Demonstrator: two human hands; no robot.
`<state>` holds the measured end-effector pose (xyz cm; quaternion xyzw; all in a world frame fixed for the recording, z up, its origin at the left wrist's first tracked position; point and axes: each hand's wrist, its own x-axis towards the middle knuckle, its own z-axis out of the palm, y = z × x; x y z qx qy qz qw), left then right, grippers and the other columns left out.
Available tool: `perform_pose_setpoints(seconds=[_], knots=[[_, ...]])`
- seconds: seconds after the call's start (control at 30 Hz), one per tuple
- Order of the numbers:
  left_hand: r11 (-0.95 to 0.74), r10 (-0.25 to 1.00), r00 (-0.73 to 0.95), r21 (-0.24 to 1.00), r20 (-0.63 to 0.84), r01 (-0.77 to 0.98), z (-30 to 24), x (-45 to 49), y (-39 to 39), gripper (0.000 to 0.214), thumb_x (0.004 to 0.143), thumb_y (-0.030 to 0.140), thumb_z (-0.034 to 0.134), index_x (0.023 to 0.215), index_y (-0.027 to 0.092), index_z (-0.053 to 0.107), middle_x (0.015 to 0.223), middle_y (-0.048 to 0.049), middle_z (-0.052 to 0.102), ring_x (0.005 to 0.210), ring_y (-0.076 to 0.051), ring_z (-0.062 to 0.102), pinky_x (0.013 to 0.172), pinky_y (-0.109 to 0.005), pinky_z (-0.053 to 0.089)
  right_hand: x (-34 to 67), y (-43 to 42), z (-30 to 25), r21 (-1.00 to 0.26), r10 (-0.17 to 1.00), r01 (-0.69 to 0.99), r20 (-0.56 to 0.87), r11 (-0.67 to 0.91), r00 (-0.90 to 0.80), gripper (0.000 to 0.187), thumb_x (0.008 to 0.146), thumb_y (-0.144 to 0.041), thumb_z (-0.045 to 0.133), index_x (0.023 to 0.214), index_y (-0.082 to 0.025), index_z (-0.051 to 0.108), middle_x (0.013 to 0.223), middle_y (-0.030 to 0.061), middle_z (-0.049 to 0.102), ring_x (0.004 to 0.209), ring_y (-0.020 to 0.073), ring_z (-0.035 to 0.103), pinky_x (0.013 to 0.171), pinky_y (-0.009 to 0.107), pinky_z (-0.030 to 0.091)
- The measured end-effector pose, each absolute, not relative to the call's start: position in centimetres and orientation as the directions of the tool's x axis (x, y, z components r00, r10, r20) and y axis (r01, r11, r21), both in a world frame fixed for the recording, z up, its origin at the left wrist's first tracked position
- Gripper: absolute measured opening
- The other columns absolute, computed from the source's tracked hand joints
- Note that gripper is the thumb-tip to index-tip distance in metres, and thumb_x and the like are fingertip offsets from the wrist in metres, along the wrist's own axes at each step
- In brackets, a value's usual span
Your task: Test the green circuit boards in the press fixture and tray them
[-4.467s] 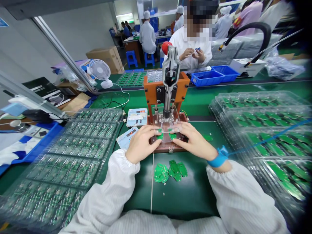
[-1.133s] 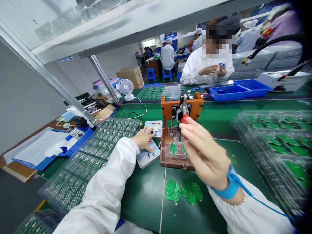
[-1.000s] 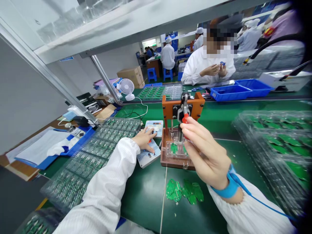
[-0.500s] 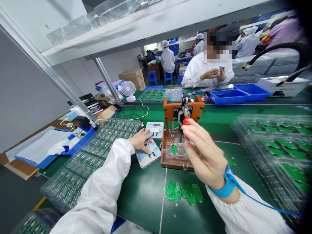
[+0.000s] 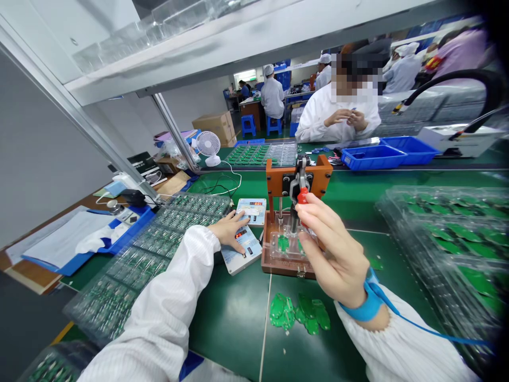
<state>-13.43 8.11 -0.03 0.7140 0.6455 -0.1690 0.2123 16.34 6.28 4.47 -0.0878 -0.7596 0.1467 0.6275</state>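
My left hand [image 5: 226, 230] is open, its fingers spread over two pale boxes with red digital displays: a nearer box [image 5: 245, 260] and a farther box [image 5: 256, 206]. Closed round the red handle [image 5: 303, 195] of a toggle clamp is my right hand [image 5: 334, 249], a blue wrist strap [image 5: 368, 302] behind it. The clamp belongs to an orange and brown test fixture [image 5: 274, 180]. Under its clear plate sits a green circuit board [image 5: 283, 243]; my right fingers partly hide another. Two small piles of green boards [image 5: 282, 312] lie in front of the fixture.
Clear trays with boards stand at left [image 5: 131, 265] and, stacked, at right [image 5: 441, 233]. Beyond are a white fan [image 5: 208, 146], blue bins [image 5: 371, 158] and a seated co-worker [image 5: 338, 114] holding something small. A shelf [image 5: 222, 53] crosses overhead.
The digits on both box displays have changed. My hands stay in place on the boxes and the red handle. Across the bench, the co-worker's hands have shifted slightly.
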Motion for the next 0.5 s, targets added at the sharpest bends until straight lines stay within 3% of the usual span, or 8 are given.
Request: perform_pose_setpoints(seconds=[0.4, 0.5], knots=[[-0.099, 0.833, 0.080, -0.005, -0.547, 0.995, -0.4, -12.9, 8.4, 0.132, 0.059, 0.072, 0.082, 0.163, 0.023, 0.018, 0.171, -0.0128, -0.008, 0.154, -0.047, -0.013, 0.123, -0.064, 0.010, 16.4, 6.3, 4.5, -0.336, 0.324, -0.032, 0.926, 0.941, -0.196, 0.067, 0.088, 0.006, 0.057, 0.146, -0.026, 0.054, 0.138, 0.0049, 0.064, 0.138, 0.0272, 0.053, 0.115, 0.050, 0.051], [-0.070, 0.882, 0.057, -0.010, -0.469, 0.998, 1.7, -11.9, 7.3, 0.123, 0.061, 0.058, 0.087, 0.160, 0.018, 0.026, 0.171, -0.0177, 0.003, 0.155, -0.047, 0.003, 0.123, -0.060, 0.018, 16.4, 6.3, 4.5, -0.340, 0.328, -0.034, 0.925, 0.940, -0.193, 0.066, 0.088, 0.005, 0.057, 0.146, -0.026, 0.054, 0.139, 0.0054, 0.064, 0.138, 0.0279, 0.053, 0.115, 0.052, 0.051]])
